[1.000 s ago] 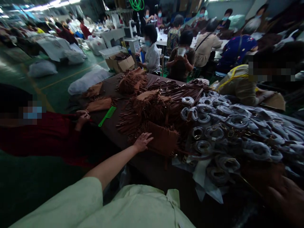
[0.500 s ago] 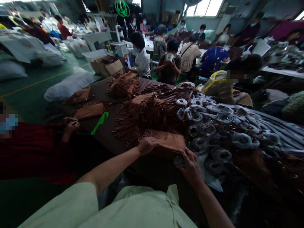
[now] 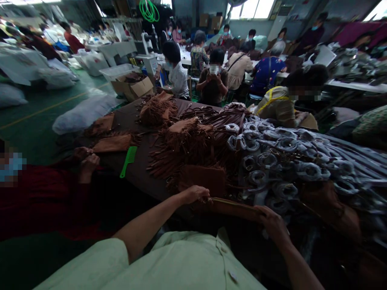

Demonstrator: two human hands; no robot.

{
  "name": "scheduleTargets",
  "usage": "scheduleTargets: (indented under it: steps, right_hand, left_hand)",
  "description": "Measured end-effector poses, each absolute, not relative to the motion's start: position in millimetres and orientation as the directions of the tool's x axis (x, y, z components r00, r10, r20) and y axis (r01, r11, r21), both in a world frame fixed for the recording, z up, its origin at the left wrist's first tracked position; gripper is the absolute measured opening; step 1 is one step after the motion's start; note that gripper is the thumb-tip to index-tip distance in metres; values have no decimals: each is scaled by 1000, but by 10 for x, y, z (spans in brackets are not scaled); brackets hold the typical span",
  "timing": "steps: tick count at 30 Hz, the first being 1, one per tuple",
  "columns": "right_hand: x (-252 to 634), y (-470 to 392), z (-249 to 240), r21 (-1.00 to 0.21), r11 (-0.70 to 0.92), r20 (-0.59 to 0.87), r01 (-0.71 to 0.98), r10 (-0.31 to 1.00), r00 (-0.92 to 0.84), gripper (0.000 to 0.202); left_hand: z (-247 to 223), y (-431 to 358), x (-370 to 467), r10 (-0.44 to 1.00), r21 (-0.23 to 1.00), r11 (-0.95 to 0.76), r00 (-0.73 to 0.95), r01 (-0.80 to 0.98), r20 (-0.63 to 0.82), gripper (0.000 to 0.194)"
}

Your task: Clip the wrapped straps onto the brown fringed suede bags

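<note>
A brown leather pouch (image 3: 234,207) is stretched between my two hands at the table's near edge, its long top edge facing up. My left hand (image 3: 195,194) pinches its left end, and my right hand (image 3: 273,223) grips the right end. Just beyond lies another brown fringed piece (image 3: 204,180) on the dark table cover (image 3: 139,177). Fringed brown pouches (image 3: 186,131) are heaped farther back. To the right are coiled straps in clear wrapping (image 3: 286,191).
A green comb (image 3: 129,161) lies left of centre. At the left, a person in a dark red top (image 3: 45,197) has hands near a fringed pouch (image 3: 111,143). Another person (image 3: 279,106) leans over the table's far right side. A cardboard box (image 3: 133,86) stands behind.
Both hands have moved right and nearer my body. The pouch between them now shows its narrow edge instead of its broad face. The view has shifted slightly.
</note>
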State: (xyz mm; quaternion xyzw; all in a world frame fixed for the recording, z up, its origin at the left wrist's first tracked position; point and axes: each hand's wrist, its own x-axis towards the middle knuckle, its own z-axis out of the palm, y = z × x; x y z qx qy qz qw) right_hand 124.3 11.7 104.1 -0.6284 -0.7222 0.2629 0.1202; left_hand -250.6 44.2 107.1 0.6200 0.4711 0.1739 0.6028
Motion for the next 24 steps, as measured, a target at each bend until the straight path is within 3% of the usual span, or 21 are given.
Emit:
scheduleTargets:
  steps: [2,5,9,13,16,20,22,24]
  right_hand:
    - [1279,73,984,-532,47,-178,845,970,-166,35]
    - [1221,12,1023,-476,67,-134,877,980,-148,32]
    - [700,-70,1318,-334,253,164,908,964,-208,36]
    - [27,-136,1553,-409,381,232,829,922,-310,25]
    - [-177,-228,1507,-475,267,174,838,962,-208,25]
    - [-224,-384,1312,-522,-19,-182,853,979,-90,51]
    - [-295,-430,1268,-521,-26,-180,853,980,-81,44]
    - [-400,-454,1278,-501,40,-54,865,995,-78,34]
  left_hand:
    - [1051,382,-2461,819,874,-15,507,486,-268,38]
    - [1032,329,-2363,836,766,-193,512,613,-200,29]
    - [1018,283,-2295,848,737,-234,504,634,-164,24]
    - [1065,214,-2289,852,705,-269,503,656,-144,23]
    - [1106,151,-2278,850,685,-272,502,676,-158,22]
    - [1097,65,-2244,871,701,-241,468,671,-149,22]
    - [1081,21,-2226,877,718,-232,461,657,-138,22]
    - [1078,-27,-2205,871,735,-243,475,633,-122,21]
